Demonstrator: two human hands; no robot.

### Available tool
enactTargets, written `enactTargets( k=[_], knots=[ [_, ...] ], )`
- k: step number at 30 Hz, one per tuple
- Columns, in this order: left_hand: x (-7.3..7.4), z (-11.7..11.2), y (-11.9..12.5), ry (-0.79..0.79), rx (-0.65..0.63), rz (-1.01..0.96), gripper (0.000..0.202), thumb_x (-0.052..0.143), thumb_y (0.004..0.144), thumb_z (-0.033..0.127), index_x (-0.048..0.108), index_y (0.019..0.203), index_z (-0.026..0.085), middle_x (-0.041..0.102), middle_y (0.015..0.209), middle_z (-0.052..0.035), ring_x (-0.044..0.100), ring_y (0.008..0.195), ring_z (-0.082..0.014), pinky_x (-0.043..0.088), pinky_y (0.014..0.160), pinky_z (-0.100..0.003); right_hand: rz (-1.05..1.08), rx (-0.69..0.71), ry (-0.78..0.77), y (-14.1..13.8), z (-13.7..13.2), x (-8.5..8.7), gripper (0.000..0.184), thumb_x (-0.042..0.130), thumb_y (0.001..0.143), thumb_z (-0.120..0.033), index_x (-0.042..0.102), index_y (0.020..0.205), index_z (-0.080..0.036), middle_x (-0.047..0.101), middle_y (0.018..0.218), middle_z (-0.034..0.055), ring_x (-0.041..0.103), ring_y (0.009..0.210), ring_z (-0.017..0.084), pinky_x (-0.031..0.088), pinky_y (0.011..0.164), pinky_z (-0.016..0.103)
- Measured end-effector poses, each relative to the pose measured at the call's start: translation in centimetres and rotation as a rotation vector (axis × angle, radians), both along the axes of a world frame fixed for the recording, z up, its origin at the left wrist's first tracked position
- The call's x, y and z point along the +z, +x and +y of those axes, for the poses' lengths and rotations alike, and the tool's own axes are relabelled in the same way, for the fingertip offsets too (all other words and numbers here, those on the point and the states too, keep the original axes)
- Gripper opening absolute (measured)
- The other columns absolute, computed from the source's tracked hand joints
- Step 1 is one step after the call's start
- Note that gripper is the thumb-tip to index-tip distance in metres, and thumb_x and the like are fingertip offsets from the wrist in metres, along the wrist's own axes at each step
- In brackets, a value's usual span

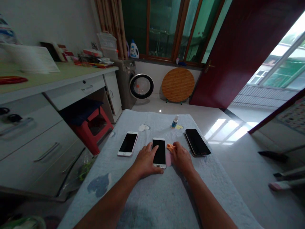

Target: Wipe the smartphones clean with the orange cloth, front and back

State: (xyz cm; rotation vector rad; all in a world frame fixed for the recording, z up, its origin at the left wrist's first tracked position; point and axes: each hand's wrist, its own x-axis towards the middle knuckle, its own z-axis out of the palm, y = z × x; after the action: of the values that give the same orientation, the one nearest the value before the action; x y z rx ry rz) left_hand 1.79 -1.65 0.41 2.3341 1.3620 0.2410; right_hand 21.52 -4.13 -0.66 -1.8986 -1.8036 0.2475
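A white-framed smartphone point(160, 152) with a dark screen lies face up on the cloth-covered table. My left hand point(145, 162) grips it from its left side, thumb by the bottom edge and a fingertip over the screen. Just to the right, my right hand point(182, 157) pinches a small orange cloth point(170, 147) beside the phone's edge. Another white smartphone point(128, 143) rests to the left, and a black smartphone point(197, 142) lies to the right of my right hand. Farther back stands a small spray bottle point(175, 121) with a white top.
The light blue tablecloth point(152, 197) has printed patches. On the left, a red stool point(95, 127) sits under a desk point(71, 92) with drawers. Beyond the table are a washing machine with its round door point(141, 86) open and a round wooden board point(178, 85) against the wall.
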Motion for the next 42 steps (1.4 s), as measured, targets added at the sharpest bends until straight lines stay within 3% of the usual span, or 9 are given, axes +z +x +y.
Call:
enactTargets(
  k=[5,12,18,21,28,33,37,40,42],
  knots=[
    [0.0,-0.2,-0.1,0.018,0.001,0.026,0.108,0.077,0.052,0.058,0.035,0.143,0.020,0.025,0.153,-0.0160,0.031,0.135,-0.0376,0.030,0.108,-0.046,-0.008,-0.130,0.039,-0.1,0.4,-0.2,0.018,0.039,0.091,-0.016,0.052,0.103,-0.017,0.058,0.093,0.0067,0.055,0.077,0.016,0.035,0.064,0.025],
    [0.1,-0.2,0.0,0.004,0.001,0.020,0.107,0.077,0.053,0.059,0.035,0.143,0.019,0.025,0.153,-0.0173,0.031,0.135,-0.0393,0.030,0.108,-0.046,-0.201,-0.078,-0.084,-0.4,0.0,0.5,0.021,0.043,0.095,-0.028,0.062,0.103,-0.027,0.049,0.109,0.0020,0.047,0.063,0.008,0.028,0.055,0.024],
    [0.2,0.0,-0.3,-0.008,-0.009,-0.008,0.104,0.078,0.053,0.055,0.036,0.142,0.022,0.025,0.153,-0.0149,0.030,0.137,-0.0373,0.030,0.108,-0.046,-0.267,-0.067,0.021,-0.3,-0.2,0.8,0.030,0.041,0.096,-0.031,0.068,0.089,-0.020,0.058,0.096,0.0070,0.051,0.087,0.018,0.036,0.077,0.029],
    [0.0,0.3,-0.7,-0.028,-0.053,-0.029,0.105,0.077,0.053,0.054,0.034,0.144,0.021,0.023,0.154,-0.0148,0.026,0.139,-0.0360,0.029,0.110,-0.045,-0.295,-0.100,0.076,-0.2,-0.3,0.9,0.032,0.043,0.095,-0.035,0.069,0.088,-0.019,0.059,0.107,0.0106,0.049,0.094,0.022,0.033,0.086,0.034],
    [-0.1,0.6,-0.9,-0.034,-0.068,-0.046,0.102,0.077,0.055,0.050,0.036,0.143,0.019,0.024,0.154,-0.0155,0.025,0.140,-0.0339,0.027,0.112,-0.043,-0.315,-0.078,-0.036,0.0,-0.6,0.8,0.028,0.040,0.097,-0.031,0.066,0.093,-0.021,0.060,0.090,0.0068,0.050,0.081,0.018,0.033,0.076,0.030],
    [0.0,0.5,-0.8,-0.044,-0.058,-0.047,0.101,0.077,0.055,0.050,0.036,0.142,0.022,0.024,0.154,-0.0136,0.025,0.140,-0.0339,0.027,0.111,-0.045,-0.249,-0.053,-0.067,0.1,-0.6,0.8,0.029,0.037,0.098,-0.031,0.065,0.095,-0.021,0.058,0.092,0.0062,0.051,0.084,0.018,0.034,0.074,0.028],
    [0.1,0.5,-0.8,-0.037,-0.057,-0.046,0.101,0.078,0.055,0.051,0.036,0.142,0.021,0.025,0.154,-0.0141,0.026,0.140,-0.0343,0.028,0.111,-0.044,-0.210,-0.029,-0.099,0.4,-0.7,0.9,0.029,0.039,0.096,-0.024,0.059,0.117,-0.025,0.056,0.098,0.0057,0.053,0.087,0.018,0.036,0.070,0.026],
    [0.1,0.4,-0.8,-0.024,-0.063,-0.042,0.101,0.077,0.056,0.051,0.036,0.142,0.021,0.026,0.153,-0.0142,0.026,0.140,-0.0341,0.028,0.111,-0.044,-0.231,0.013,-0.124,0.5,-0.8,0.9,0.051,0.044,0.091,-0.016,0.042,0.138,-0.034,0.053,0.108,0.0058,0.055,0.091,0.018,0.038,0.069,0.025],
    [0.2,0.4,-0.8,-0.022,-0.069,-0.035,0.101,0.077,0.056,0.050,0.036,0.143,0.020,0.026,0.153,-0.0147,0.026,0.140,-0.0341,0.028,0.111,-0.043,-0.251,0.040,-0.136,0.6,-0.8,0.8,0.056,0.047,0.088,-0.013,0.042,0.138,-0.037,0.049,0.120,0.0061,0.055,0.096,0.018,0.038,0.070,0.024]
  ],
)
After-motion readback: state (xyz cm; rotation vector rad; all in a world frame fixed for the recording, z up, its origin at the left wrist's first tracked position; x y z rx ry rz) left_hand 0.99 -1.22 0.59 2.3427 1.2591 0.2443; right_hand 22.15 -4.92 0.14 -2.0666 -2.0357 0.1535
